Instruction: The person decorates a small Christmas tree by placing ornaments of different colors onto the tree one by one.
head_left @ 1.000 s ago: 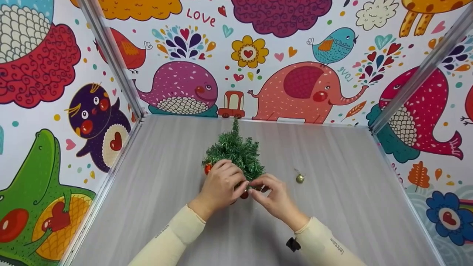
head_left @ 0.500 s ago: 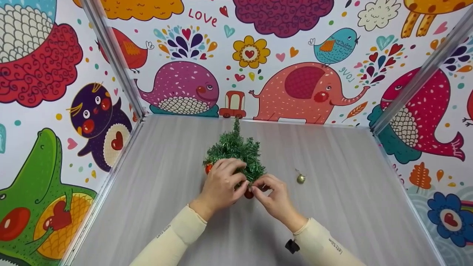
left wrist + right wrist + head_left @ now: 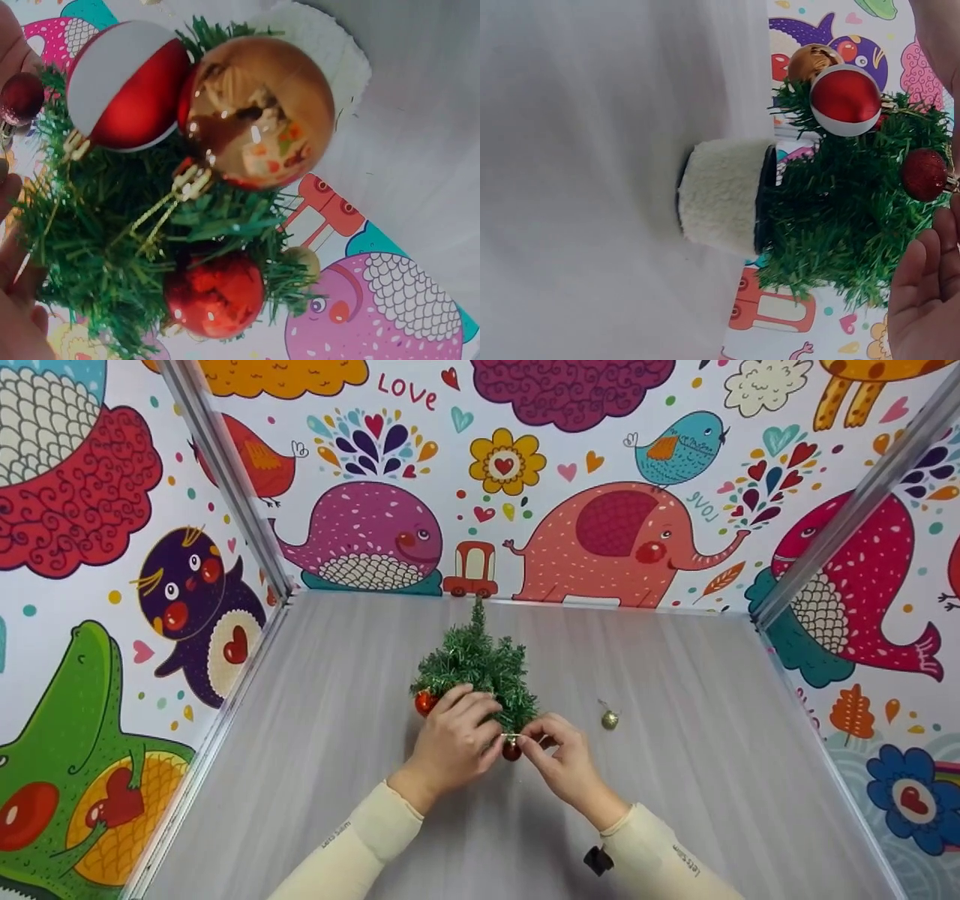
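A small green artificial Christmas tree (image 3: 474,656) stands mid-table in a fluffy white pot (image 3: 724,195). Between my hands hangs a small dark red glittery bauble (image 3: 512,749), its thin gold string stretched from one hand to the other. My left hand (image 3: 456,739), in front of the tree's branches, pinches one side of that string. The other side is pinched by the thumb and forefinger of my right hand (image 3: 561,754). On the branches hang a red-and-white bauble (image 3: 129,86), a shiny gold bauble (image 3: 262,112) and a shiny red bauble (image 3: 215,296).
A small gold bauble (image 3: 610,721) with its string lies on the grey table (image 3: 675,780), right of the tree. Walls printed with cartoon animals (image 3: 600,547) enclose the table at the back and both sides.
The hands have drawn slightly apart, so the gold string now shows taut between them. The dark red bauble has come further into view, a little right of where it was.
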Tool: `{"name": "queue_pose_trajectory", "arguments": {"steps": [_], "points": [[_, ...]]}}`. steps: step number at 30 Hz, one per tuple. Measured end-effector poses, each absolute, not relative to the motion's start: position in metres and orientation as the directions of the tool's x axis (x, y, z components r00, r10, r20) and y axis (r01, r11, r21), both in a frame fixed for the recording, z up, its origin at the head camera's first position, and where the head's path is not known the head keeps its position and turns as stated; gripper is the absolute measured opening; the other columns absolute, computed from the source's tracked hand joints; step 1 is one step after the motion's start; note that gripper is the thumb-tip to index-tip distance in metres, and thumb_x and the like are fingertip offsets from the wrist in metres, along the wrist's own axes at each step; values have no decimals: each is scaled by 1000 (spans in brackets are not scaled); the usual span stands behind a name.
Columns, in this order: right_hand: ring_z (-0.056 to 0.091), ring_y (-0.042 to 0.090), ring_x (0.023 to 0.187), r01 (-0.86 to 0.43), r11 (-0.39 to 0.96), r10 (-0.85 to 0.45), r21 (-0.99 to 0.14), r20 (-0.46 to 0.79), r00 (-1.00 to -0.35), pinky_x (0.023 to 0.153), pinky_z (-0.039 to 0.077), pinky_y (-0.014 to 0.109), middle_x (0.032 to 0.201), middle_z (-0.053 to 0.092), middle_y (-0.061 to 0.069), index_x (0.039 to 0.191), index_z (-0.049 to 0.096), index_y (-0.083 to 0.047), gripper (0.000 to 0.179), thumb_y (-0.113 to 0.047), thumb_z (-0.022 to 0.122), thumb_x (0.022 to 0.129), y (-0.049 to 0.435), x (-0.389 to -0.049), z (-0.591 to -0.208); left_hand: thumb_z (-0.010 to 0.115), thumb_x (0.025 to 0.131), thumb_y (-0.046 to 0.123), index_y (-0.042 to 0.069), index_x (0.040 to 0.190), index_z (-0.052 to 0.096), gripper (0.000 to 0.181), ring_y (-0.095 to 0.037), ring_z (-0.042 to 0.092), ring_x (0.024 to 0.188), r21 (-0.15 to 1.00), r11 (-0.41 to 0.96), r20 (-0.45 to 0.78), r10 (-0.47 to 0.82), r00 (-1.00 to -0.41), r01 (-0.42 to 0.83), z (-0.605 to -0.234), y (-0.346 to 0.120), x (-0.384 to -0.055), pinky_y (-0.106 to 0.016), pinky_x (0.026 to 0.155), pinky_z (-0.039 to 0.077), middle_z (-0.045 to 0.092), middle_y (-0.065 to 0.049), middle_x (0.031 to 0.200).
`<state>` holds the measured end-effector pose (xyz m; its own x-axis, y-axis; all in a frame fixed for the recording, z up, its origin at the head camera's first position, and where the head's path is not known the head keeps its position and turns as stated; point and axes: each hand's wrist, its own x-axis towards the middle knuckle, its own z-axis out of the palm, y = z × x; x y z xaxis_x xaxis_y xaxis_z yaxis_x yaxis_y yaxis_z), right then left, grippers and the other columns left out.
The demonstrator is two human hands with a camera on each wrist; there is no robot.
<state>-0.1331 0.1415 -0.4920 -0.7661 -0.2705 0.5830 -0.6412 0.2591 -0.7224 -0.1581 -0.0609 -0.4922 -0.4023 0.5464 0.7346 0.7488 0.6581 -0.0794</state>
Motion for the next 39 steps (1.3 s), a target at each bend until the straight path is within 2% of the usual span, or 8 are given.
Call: {"name": "queue_pose_trajectory", "arguments": {"steps": [3,6,14,20,25,30,36,39], "points": [[61,20,72,-624,260,-264,-737,567,-780,59,54,34,82,64,10,85,67,-1,14,13,68,86,147,-131,-495,78,79,22,14,73,71,12,-22,64,103,-122,640,723,580,-374,758,-496,-55,-157,-40,108,37,70,-3,96],[61,21,72,-600,268,-253,-753,546,-799,60,53,33,81,64,11,84,67,-1,14,13,68,85,151,-129,-498,77,80,20,13,73,71,11,-22,65,101,-131,626,708,602,-369,769,-501,-49,-155,-40,111,35,71,-2,92],[61,19,71,-558,316,-215,-767,515,-830,58,53,34,80,65,10,82,67,0,14,14,69,83,158,-126,-509,77,81,17,12,72,71,11,-21,68,91,-80,656,686,583,-436,750,-510,-35,-151,-40,114,31,71,-1,83],[62,20,72,-513,339,-201,-789,472,-858,60,53,34,81,65,11,82,66,1,12,12,69,85,162,-124,-515,73,83,18,13,70,70,15,-19,66,84,-125,681,662,599,-450,722,-514,-29,-151,-41,113,33,69,1,77],[63,21,74,-478,375,-199,-794,435,-878,62,53,30,83,65,11,84,67,1,8,8,68,88,163,-124,-516,70,85,19,14,69,70,17,-21,64,83,-136,715,642,591,-489,686,-514,-26,-152,-41,111,35,68,0,76],[63,22,74,-458,389,-197,-799,414,-889,63,53,26,84,65,11,85,68,1,7,6,68,89,162,-126,-515,71,84,19,14,68,69,17,-21,64,79,-149,738,642,578,-503,658,-511,-23,-152,-41,108,38,66,0,73],[63,23,76,-440,379,-182,-814,400,-898,63,54,34,85,65,12,85,67,1,7,7,67,89,158,-129,-515,72,82,17,14,68,68,16,-21,64,78,-141,752,632,569,-526,643,-505,-21,-150,-40,108,38,66,-1,73],[63,22,77,-431,382,-172,-817,396,-902,64,55,34,85,65,11,86,67,1,6,6,67,90,156,-131,-515,73,82,18,14,68,69,15,-21,64,78,-147,756,628,570,-530,638,-504,-21,-151,-40,107,39,66,-1,74]]}}
